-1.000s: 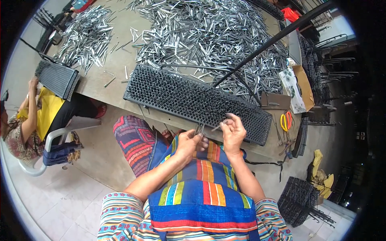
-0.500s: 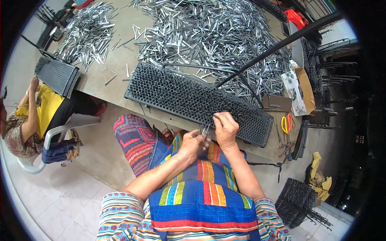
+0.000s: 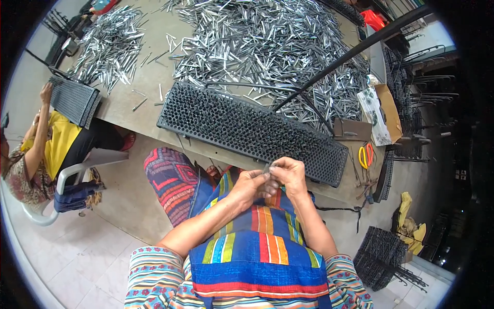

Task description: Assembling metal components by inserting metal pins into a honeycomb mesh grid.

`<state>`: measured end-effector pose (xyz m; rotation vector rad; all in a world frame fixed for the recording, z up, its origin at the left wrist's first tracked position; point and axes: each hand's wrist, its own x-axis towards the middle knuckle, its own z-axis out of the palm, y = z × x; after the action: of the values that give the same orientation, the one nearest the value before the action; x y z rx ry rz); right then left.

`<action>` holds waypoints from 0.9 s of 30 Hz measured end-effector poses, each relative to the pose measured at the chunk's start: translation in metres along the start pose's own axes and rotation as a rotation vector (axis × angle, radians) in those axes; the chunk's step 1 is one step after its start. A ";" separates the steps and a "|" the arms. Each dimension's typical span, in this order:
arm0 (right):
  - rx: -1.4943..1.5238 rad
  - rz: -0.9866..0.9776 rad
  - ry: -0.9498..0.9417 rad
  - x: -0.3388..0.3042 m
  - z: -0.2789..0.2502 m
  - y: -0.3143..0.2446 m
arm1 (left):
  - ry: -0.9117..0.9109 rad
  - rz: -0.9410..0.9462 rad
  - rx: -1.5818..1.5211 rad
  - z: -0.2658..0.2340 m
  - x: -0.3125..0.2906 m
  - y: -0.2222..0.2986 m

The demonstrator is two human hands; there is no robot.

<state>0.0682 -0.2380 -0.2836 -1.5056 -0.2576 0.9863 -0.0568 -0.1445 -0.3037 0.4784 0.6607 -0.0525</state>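
Note:
In front of me a long black perforated rack lies slanted along the table's near edge, its rows of holes partly filled with dark tips. Just off its lower edge, above my lap, my two hands meet. My left hand is closed on a few slim metal pieces, whose grey ends stick up past the fingers. My right hand touches the left one, thumb and fingers pinched at these pieces. Whether it grips one is hidden by the fingers. Beyond the rack spreads a large heap of slim silvery metal pieces.
A black bar slants over the heap. Orange-handled scissors and an open cardboard box lie right. At left, a seated co-worker works at another rack, near a smaller heap. Black wire racks stand lower right.
My right hand has come down from the rack's edge to meet my left hand at the metal pieces. The co-worker's hand has moved up onto their rack.

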 end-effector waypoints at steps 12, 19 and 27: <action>-0.525 -0.606 0.343 0.023 0.003 0.002 | 0.077 -0.048 -0.032 -0.005 0.004 -0.004; -0.583 -0.652 0.325 0.022 0.006 0.000 | 0.085 -0.038 -0.045 -0.009 0.007 -0.006; -0.646 -0.677 0.336 0.019 0.003 0.001 | 0.077 -0.028 -0.051 -0.009 0.005 -0.004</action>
<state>0.0775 -0.2229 -0.2922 -1.9323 -0.8340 0.0886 -0.0586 -0.1432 -0.3148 0.4235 0.7424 -0.0441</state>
